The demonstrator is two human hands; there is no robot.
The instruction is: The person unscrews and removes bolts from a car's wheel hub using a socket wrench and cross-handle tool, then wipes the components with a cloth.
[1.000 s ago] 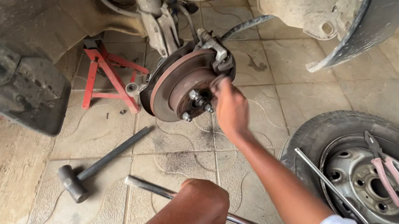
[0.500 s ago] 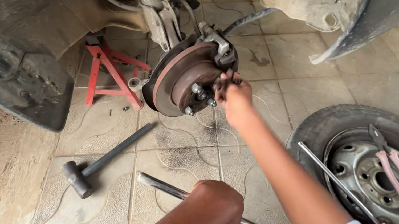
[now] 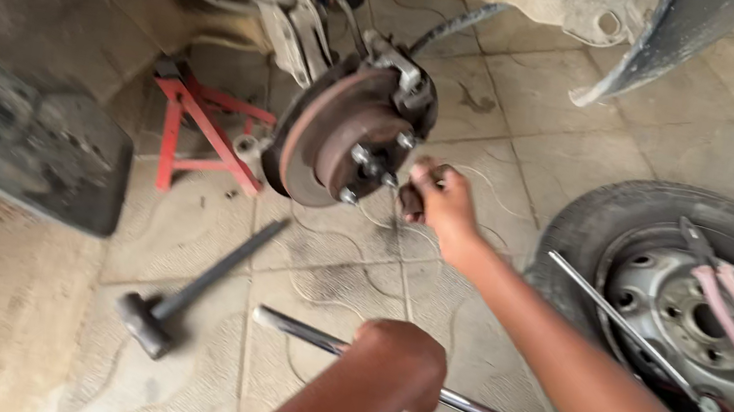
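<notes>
A floor of pale, worn paving tiles point(image 3: 546, 87) is seen from the head camera, with a raised car body above it. A rusty brown brake disc point(image 3: 344, 138) with a hub of protruding studs hangs under the wheel arch, its face ringed by a darker worn band. The right hand point(image 3: 442, 204) is held just beside the disc's lower edge, fingers curled together; whether something small is pinched cannot be told. The left hand point(image 3: 400, 366) is closed into a fist resting on a long chrome bar point(image 3: 472, 410) lying on the floor. Beyond the left hand a black hammer point(image 3: 172, 303) lies. A red jack stand point(image 3: 195, 133) is seen behind the disc. To the right of the right hand a removed wheel point(image 3: 699, 301) lies flat, pink-handled pliers point(image 3: 733, 302) on it.
</notes>
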